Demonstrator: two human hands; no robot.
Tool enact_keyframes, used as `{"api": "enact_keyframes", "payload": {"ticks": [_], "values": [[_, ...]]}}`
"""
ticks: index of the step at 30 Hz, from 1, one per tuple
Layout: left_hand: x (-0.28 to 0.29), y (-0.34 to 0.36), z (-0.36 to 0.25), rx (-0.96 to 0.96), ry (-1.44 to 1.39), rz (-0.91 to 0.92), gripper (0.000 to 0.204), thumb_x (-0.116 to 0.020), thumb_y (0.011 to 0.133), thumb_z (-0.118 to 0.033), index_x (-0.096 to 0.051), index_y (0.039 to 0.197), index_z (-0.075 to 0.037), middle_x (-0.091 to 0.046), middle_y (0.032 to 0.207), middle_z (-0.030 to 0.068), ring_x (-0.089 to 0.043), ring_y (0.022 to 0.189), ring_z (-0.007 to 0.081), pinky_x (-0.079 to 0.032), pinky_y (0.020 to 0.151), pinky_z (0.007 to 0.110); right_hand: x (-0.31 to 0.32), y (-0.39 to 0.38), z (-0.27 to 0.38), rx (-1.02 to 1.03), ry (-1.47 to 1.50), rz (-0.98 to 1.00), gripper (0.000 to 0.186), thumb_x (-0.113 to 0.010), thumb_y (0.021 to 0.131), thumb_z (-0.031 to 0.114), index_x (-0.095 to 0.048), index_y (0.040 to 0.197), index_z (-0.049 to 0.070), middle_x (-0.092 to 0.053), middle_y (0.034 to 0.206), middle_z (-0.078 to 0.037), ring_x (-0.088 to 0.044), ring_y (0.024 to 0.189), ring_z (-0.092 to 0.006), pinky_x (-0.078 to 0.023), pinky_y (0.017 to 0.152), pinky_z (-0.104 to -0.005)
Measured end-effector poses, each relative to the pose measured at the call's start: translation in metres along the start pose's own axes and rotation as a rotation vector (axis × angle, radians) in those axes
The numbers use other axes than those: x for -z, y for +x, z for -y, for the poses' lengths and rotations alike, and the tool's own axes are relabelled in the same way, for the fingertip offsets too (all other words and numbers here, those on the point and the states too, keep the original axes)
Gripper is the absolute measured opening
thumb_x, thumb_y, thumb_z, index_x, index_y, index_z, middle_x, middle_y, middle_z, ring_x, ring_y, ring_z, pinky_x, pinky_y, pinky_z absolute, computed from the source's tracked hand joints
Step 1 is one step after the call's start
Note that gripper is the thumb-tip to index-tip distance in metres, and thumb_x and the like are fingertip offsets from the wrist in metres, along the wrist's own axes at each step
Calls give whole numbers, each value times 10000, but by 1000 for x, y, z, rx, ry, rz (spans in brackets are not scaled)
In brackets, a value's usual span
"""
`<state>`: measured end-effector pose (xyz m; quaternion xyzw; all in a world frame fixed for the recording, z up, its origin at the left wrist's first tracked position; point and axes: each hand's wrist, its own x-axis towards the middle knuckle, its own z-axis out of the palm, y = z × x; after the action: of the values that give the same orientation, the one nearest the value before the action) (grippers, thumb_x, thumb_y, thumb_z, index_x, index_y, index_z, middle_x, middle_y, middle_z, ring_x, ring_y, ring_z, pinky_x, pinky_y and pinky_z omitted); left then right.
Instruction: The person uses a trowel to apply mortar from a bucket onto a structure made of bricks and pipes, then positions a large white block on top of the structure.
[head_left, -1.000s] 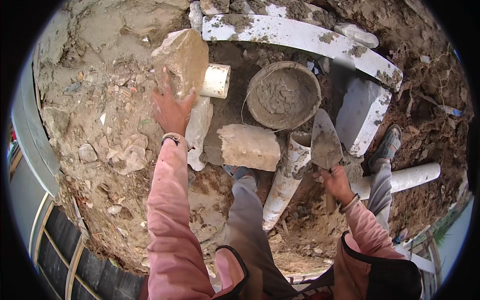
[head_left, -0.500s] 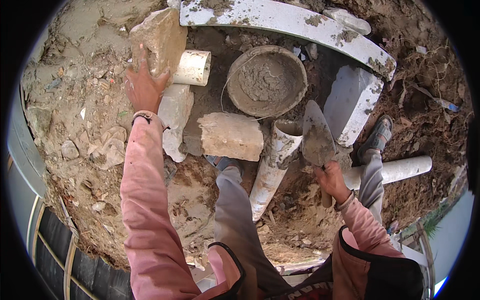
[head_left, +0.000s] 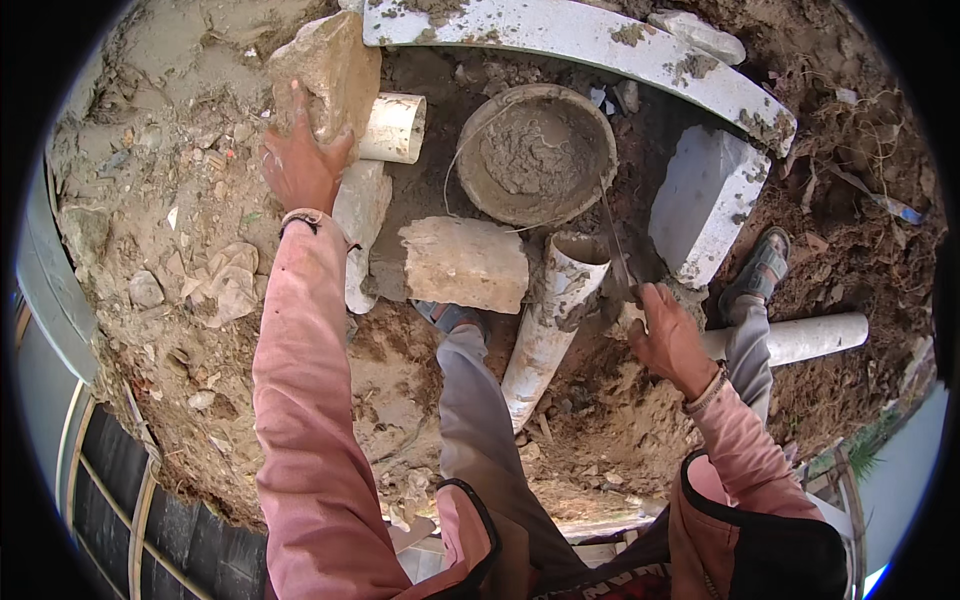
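My left hand (head_left: 305, 165) lies with fingers spread on the rough tan stone block (head_left: 345, 65) at the upper left, pressing on its near face without gripping it. A short white pipe end (head_left: 395, 128) juts out beside that stone. My right hand (head_left: 672, 340) is closed round the handle of a mason's trowel (head_left: 614, 240). The blade is turned nearly edge-on, with its tip close to the bucket's near right rim. In the round bucket (head_left: 540, 221) sits wet grey mortar (head_left: 530, 150). Most of the trowel's handle is hidden by my fingers.
A loose tan block (head_left: 465, 265) and a mortar-smeared upright pipe (head_left: 550, 335) stand before the bucket. White curved slabs (head_left: 570, 35) and a grey-white block (head_left: 705, 205) border the far and right sides. Another pipe (head_left: 815, 340) lies by my right foot. Rubble covers the left ground.
The trowel has turned from showing its flat face to nearly edge-on, its tip nearer the bucket. My right hand has risen slightly. My left hand remains on the stone.
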<state>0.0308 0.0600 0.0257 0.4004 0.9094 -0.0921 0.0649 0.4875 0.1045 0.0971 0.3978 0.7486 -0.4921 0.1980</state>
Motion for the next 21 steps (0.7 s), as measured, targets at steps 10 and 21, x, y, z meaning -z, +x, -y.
{"api": "enact_keyframes", "payload": {"ticks": [10, 21], "values": [[0, 17, 20, 25, -97, 154, 963, -762, 732, -434, -191, 1506, -378, -402, 1300, 351, -477, 1163, 519, -412, 968, 520, 30, 79, -25, 227, -470, -147, 353, -570, 799, 89, -456, 1124, 8, -571, 886, -183, -634, 729, -380, -534, 620, -452], [24, -5, -4, 1, -21, 147, 1025, -782, 736, -382, -114, 1513, -402, -373, 1318, 375, -515, 1098, 540, -461, 893, 525, 63, 124, -7, 200, -734, -70, 335, -517, 827, 51, -455, 1132, -73, -557, 919, -263, -652, 686, -389, -549, 608, -442]]}}
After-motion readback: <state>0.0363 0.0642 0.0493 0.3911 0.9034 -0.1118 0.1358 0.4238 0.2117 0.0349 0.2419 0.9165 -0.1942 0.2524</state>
